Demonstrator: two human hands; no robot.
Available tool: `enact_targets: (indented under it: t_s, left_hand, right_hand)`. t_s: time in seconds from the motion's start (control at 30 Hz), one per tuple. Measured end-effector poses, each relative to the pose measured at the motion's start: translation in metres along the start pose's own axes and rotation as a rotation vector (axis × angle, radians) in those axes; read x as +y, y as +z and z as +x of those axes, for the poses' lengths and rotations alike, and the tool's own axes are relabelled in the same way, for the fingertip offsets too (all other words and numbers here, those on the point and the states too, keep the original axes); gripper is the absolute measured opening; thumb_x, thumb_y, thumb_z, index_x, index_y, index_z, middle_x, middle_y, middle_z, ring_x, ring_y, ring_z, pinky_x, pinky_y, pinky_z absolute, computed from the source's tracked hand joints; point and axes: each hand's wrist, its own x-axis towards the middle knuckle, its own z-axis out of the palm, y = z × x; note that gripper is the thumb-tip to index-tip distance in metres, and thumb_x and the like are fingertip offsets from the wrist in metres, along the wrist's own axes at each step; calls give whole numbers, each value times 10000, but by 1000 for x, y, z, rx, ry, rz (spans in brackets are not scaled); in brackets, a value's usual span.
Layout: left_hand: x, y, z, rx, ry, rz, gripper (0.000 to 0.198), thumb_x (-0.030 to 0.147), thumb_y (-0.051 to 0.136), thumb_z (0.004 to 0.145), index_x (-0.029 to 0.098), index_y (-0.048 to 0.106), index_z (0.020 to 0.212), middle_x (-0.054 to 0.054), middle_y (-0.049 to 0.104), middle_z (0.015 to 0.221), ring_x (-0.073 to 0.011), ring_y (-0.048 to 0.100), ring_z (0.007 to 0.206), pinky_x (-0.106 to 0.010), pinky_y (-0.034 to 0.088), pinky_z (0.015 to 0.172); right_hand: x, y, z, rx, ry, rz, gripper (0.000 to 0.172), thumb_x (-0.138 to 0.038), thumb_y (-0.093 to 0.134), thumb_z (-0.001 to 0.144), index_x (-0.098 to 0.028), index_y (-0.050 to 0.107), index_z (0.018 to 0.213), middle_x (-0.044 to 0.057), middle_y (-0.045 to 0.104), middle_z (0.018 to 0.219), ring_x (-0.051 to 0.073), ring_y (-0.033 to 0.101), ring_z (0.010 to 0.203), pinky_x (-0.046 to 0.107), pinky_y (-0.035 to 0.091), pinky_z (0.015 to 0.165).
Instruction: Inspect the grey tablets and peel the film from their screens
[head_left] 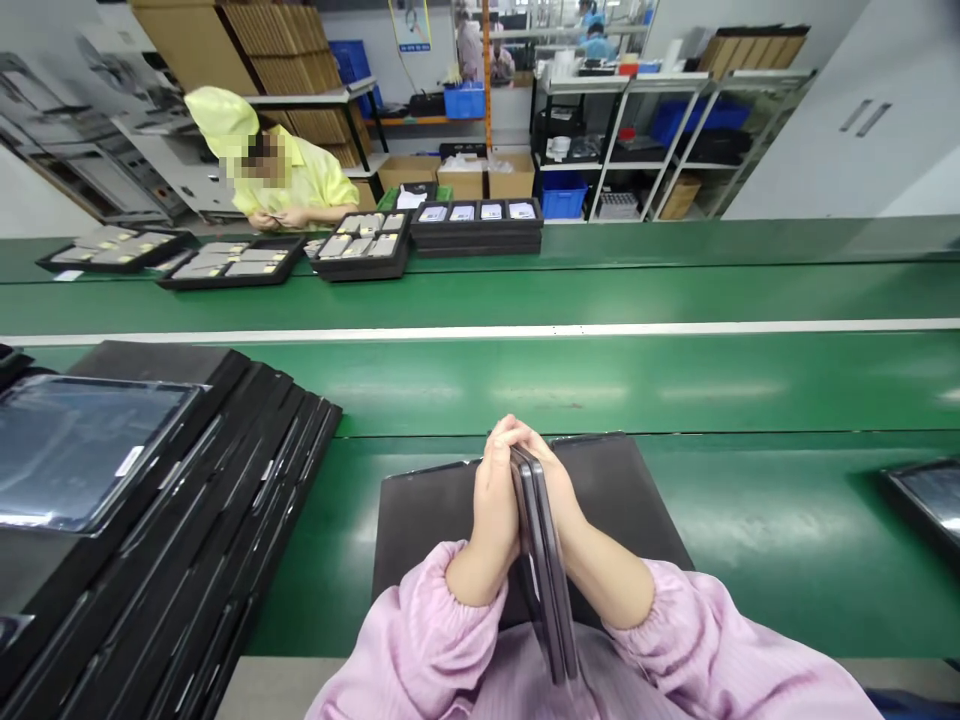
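Observation:
Two slim dark tablets (546,575) stand on edge, pressed face to face, seen nearly edge-on in front of my body. My left hand (496,505) lies flat along their left side. From the right side, my right hand (559,492) presses against them, and the fingertips of both hands meet over the far end. Beneath the hands, a black flat pad (619,490) lies on the green work surface. How far the tablets' lower edges are from the pad cannot be made out.
A tall stack of black trays (247,480) stands at left, a film-wrapped tablet (90,450) on top. Another tablet (934,495) lies at the right edge. Across the green bench (712,380), a person in yellow (315,180) works behind trays of small parts (360,265).

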Motion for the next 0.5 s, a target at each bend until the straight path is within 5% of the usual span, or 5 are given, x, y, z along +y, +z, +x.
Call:
enact_targets:
  t_s: [0.1, 0.27, 0.5]
  left_hand:
    - [-1, 1, 13, 27, -35, -46, 319, 449, 516, 815, 173, 663, 754, -89, 667, 1106, -238, 581, 1107, -374, 405, 1004]
    - [-1, 1, 29, 34, -43, -50, 405, 567, 532, 753, 174, 608, 686, -35, 667, 737, -194, 642, 775, -339, 489, 811]
    - [-7, 4, 46, 32, -83, -114, 484, 654, 583, 685, 170, 594, 666, 6, 602, 624, -140, 583, 616, -261, 469, 633]
  right_hand:
    - [-1, 6, 9, 60, 76, 65, 294, -257, 663, 587, -218, 606, 873, -68, 638, 684, 109, 564, 558, 214, 453, 554]
    - [-8, 13, 20, 191, 208, 138, 392, -206, 624, 569, -215, 584, 959, -77, 632, 626, 113, 560, 558, 211, 445, 563]
    - [-1, 6, 39, 167, 234, 175, 373, -249, 690, 592, -230, 581, 948, -91, 586, 553, 118, 528, 515, 215, 426, 522]
